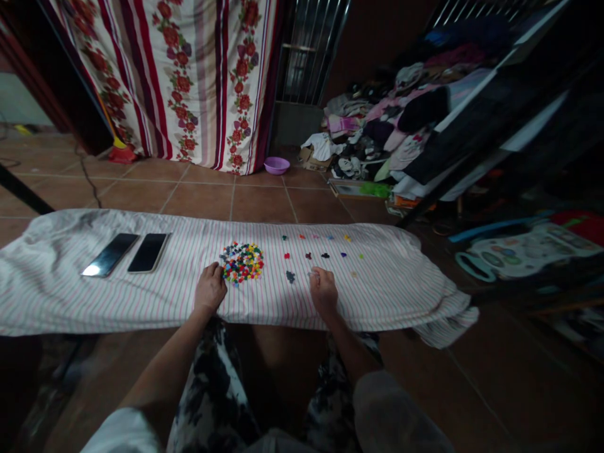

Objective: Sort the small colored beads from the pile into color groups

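Observation:
A round pile of small multicoloured pieces, like beads or tiny plastic bricks, lies on the striped cloth. At its left edge rests my left hand, fingers curled together; what they hold, if anything, is hidden. My right hand is closed in a pinch over the cloth, beside a tiny pale spot that is too small to name. Just left of it sits a small cluster of grey pieces. Beyond lie little single-colour groups in rows, among them red pieces, black pieces and yellow pieces.
Two phones lie at the cloth's left. Past the table, a purple basin stands on the tiled floor near a floral curtain. Heaped clothes fill the back right. A red dustpan is at the far left.

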The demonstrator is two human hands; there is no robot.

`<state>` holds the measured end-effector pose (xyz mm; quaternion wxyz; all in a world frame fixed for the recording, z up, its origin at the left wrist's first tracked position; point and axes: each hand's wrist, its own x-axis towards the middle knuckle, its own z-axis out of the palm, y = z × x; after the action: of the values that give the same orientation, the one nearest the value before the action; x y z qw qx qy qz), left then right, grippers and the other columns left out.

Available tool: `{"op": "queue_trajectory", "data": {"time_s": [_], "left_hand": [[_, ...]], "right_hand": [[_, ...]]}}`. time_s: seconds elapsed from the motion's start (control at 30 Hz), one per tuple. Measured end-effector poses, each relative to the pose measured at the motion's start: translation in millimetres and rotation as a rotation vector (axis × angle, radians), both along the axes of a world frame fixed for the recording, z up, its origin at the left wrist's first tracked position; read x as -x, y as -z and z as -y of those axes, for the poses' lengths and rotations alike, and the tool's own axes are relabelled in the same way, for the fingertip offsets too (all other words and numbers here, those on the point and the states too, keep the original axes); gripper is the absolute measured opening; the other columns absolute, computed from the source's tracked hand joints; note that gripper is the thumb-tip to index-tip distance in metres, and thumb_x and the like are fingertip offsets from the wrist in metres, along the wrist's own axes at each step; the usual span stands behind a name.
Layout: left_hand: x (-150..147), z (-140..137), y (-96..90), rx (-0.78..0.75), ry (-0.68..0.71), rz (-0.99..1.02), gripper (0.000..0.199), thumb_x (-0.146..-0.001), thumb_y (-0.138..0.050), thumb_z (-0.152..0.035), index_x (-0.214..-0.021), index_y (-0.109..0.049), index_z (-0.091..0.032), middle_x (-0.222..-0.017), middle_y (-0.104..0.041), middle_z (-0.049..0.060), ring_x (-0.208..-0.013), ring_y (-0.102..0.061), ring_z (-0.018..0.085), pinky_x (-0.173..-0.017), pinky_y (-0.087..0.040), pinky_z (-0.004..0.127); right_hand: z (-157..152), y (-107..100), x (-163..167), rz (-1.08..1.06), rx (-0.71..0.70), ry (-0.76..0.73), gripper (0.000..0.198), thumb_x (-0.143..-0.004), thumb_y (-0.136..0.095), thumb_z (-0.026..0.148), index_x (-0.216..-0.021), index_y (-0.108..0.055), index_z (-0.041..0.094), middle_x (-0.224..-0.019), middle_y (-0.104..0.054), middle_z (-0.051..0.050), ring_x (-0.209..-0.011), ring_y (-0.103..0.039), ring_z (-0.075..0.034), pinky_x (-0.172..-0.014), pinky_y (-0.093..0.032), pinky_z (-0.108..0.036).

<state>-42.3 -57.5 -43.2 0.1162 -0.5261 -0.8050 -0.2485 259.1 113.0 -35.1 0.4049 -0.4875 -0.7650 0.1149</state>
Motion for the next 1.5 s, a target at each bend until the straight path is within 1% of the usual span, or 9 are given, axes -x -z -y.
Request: {"op": "queue_trajectory", "data": {"time_s": [0.23, 0.37, 0.53, 0.63, 0.77, 0.97, 1.1, 1.27, 1.5], "left_hand": [[-1, 1, -1.5, -0.002, 0.001, -0.001, 0.03, -0.084, -0.044, -0.011, -0.108, -0.061, -0.013, -0.124, -0.059, 0.017, -0.113, -0.055, 0.027, -0.101, -0.048, 0.041], [-1, 1, -2.3, -0.01, 0.001, 0.009, 0.031, -0.083, -0.044, -0.01, -0.11, -0.061, -0.013, -0.124, -0.059, 0.017, -0.113, -0.055, 0.027, -0.101, -0.048, 0.041], [-2, 0, -3.0, -0.019, 0.023, 0.026, 0.037, -0.083, -0.045, -0.01, -0.117, -0.059, -0.015, -0.12, -0.061, 0.015, -0.113, -0.055, 0.026, -0.101, -0.048, 0.041], [-2, -1, -3.4, -0.025, 0.036, 0.034, 0.04, -0.082, -0.044, -0.009, -0.119, -0.058, -0.016, -0.118, -0.063, 0.014, -0.114, -0.055, 0.026, -0.103, -0.047, 0.042], [-1, -2, -2.9, -0.025, 0.033, 0.038, 0.039, -0.082, -0.042, -0.008, -0.116, -0.059, -0.017, -0.119, -0.063, 0.013, -0.118, -0.054, 0.026, -0.104, -0.046, 0.043], [-2, -2, -0.6, -0.02, 0.005, 0.044, 0.036, -0.084, -0.042, -0.01, -0.115, -0.06, -0.015, -0.123, -0.061, 0.015, -0.12, -0.054, 0.027, -0.103, -0.047, 0.044], [-3, -2, -1.2, -0.012, 0.005, 0.051, 0.038, -0.084, -0.043, -0.009, -0.117, -0.06, -0.015, -0.124, -0.061, 0.015, -0.12, -0.054, 0.027, -0.103, -0.046, 0.044], [-4, -2, -4.5, 0.005, 0.013, 0.056, 0.04, -0.083, -0.043, -0.009, -0.119, -0.06, -0.018, -0.125, -0.061, 0.013, -0.12, -0.053, 0.027, -0.101, -0.047, 0.044], [-6, -2, -8.9, 0.041, 0.038, 0.045, 0.037, -0.086, -0.044, -0.012, -0.119, -0.06, -0.017, -0.126, -0.062, 0.012, -0.121, -0.051, 0.026, -0.1, -0.046, 0.041]], "right_hand": [[12, -11, 46, -0.013, 0.005, -0.201, 0.029, -0.091, -0.043, 0.028, -0.099, -0.068, 0.018, -0.095, -0.062, -0.008, -0.082, -0.061, -0.018, -0.082, -0.05, -0.032], [19, -7, 73, 0.016, 0.02, -0.318, 0.029, -0.09, -0.043, 0.021, -0.096, -0.071, 0.019, -0.094, -0.063, -0.008, -0.087, -0.061, -0.019, -0.084, -0.05, -0.03], [23, -2, 98, 0.116, 0.018, -0.386, 0.031, -0.089, -0.044, 0.016, -0.096, -0.074, 0.021, -0.095, -0.064, -0.007, -0.092, -0.058, -0.02, -0.088, -0.047, -0.031], [23, -7, 111, 0.19, 0.027, -0.439, 0.03, -0.089, -0.047, 0.015, -0.097, -0.075, 0.022, -0.097, -0.064, -0.007, -0.094, -0.056, -0.021, -0.09, -0.046, -0.032], [27, -18, 129, 0.273, 0.034, -0.527, 0.03, -0.09, -0.05, 0.016, -0.103, -0.076, 0.025, -0.104, -0.064, -0.007, -0.098, -0.053, -0.022, -0.091, -0.045, -0.033], [36, -27, 154, 0.422, 0.058, -0.54, 0.029, -0.092, -0.052, 0.015, -0.105, -0.076, 0.024, -0.111, -0.063, -0.008, -0.105, -0.05, -0.023, -0.094, -0.043, -0.035], [35, -32, 166, 0.497, 0.093, -0.531, 0.032, -0.094, -0.047, 0.015, -0.108, -0.075, 0.024, -0.112, -0.064, -0.009, -0.107, -0.05, -0.024, -0.095, -0.041, -0.036], [33, -39, 184, 0.51, 0.121, -0.512, 0.033, -0.095, -0.046, 0.016, -0.112, -0.073, 0.025, -0.114, -0.063, -0.009, -0.109, -0.048, -0.024, -0.097, -0.038, -0.036], [31, -40, 220, 0.551, 0.102, -0.579, 0.034, -0.098, -0.043, 0.019, -0.114, -0.073, 0.026, -0.112, -0.064, -0.009, -0.107, -0.049, -0.023, -0.094, -0.037, -0.034]]}}
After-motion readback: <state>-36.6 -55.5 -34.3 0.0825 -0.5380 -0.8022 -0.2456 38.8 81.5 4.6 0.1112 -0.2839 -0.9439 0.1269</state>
